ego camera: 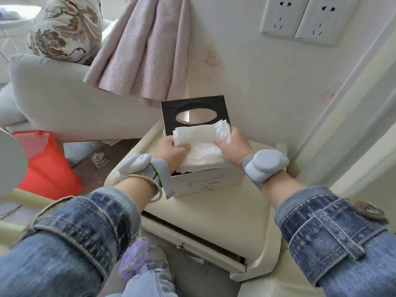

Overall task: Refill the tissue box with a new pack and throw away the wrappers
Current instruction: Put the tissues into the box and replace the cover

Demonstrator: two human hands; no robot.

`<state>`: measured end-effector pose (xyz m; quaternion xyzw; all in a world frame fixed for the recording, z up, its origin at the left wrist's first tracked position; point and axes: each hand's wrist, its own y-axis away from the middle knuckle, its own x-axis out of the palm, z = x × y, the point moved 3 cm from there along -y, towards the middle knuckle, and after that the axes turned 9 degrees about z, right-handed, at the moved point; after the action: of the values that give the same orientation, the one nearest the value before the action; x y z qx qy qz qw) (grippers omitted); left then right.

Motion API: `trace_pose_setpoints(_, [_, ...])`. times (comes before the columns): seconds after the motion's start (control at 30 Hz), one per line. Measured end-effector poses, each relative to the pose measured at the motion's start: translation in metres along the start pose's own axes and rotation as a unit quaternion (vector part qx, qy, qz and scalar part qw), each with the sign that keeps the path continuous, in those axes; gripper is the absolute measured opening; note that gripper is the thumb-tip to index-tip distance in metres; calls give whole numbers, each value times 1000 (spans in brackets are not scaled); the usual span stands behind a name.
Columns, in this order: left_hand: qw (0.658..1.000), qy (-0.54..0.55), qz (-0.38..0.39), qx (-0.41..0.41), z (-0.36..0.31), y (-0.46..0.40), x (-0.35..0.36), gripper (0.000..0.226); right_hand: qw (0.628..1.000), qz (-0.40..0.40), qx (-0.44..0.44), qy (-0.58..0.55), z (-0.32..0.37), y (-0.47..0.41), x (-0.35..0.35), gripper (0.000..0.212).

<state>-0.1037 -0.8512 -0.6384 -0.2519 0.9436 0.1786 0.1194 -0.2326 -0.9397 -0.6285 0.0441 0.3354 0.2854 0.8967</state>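
Both hands clamp a stack of white tissues (201, 144): the left hand (171, 150) curls round its left end, the right hand (232, 146) round its right end. The stack sits partly inside the white tissue box (205, 181), directly under the grip, on the cream worktop (225, 211). The box's black lid (195, 110) stands raised just beyond the hands. A red bag (47, 168) lies well left.

The tissue box (205, 181) sits on the nightstand (225, 211) — tissues (201, 144) in it, lid (194, 110) upright behind.
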Motion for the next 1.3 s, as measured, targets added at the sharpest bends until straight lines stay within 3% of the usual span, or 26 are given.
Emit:
trace_pose_setpoints(0.2, [974,-224,3,-27,14,-39,29,27,992,43,67,95,-27,-34,5,37])
trace_pose_setpoints(0.3, [959,-277,22,-54,21,-45,38,30,981,93,91,146,-31,-40,7,28])
trace_pose_setpoints(0.37, [951,-302,29,-58,23,-45,37,30,971,118,107,178,-29,-39,7,9])
trace_pose_setpoints(0.43, [943,-327,37,-54,23,-42,36,31,961,152,121,197,-27,-32,9,17])
trace_pose_setpoints(0.5, [933,-353,52,-54,23,-39,34,32,953,189,128,198,-25,-21,10,7])
trace_pose_setpoints(0.57, [924,-371,68,-56,23,-34,33,34,949,214,142,181,-26,-10,11,11])
trace_pose_setpoints(0.67, [924,-375,64,-50,22,-27,32,29,956,187,133,182,-28,-10,15,6])
trace_pose_setpoints(0.73, [926,-372,49,-44,21,-24,32,22,961,162,109,196,-29,-13,18,30])
trace_pose_setpoints(0.8, [927,-372,41,-37,21,-25,33,30,958,149,108,219,-33,-17,23,38])
trace_pose_setpoints(0.9, [926,-375,35,-24,26,-30,32,39,937,173,122,276,-38,-21,32,3])
trace_pose_setpoints(1.0, [926,-375,46,12,31,-35,31,41,925,197,123,300,-43,-27,36,34])
trace_pose_setpoints(1.07, [917,-389,66,47,33,-35,31,37,921,211,106,310,-43,-28,39,29])
trace_pose_setpoints(1.13, [904,-415,77,72,33,-33,32,32,927,209,87,300,-39,-24,39,11])
trace_pose_setpoints(1.23, [889,-443,88,77,33,-32,34,31,951,148,80,260,-40,-21,38,47])
trace_pose_setpoints(1.3, [881,-457,99,69,35,-32,36,29,960,80,11,268,-37,-21,35,46])
